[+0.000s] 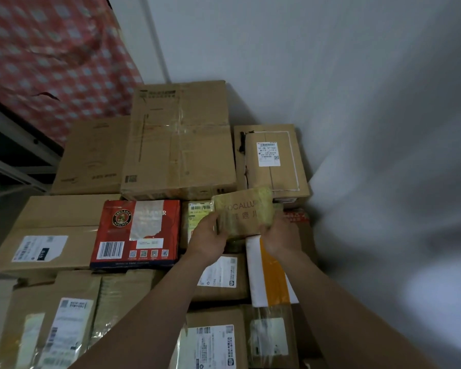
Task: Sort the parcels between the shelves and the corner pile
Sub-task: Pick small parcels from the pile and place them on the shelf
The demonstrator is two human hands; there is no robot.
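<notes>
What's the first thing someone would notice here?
Probably the two hands in the middle: the left hand and right hand hold a small taped parcel above a pile of brown boxes. Next, the bright red box just left of them, and the red checked cloth hanging in the top left corner.

Bare left forearm (149,302), bare right forearm (343,296), both uncovered right to the frame edge, bare left grip (206,237), bare right grip (281,235), plain wrists.

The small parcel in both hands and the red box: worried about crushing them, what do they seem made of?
The small parcel: brown cardboard under glossy yellowish tape, which shines. The red box: apparently printed cardboard, matte, with a shiny clear tape patch.
</notes>
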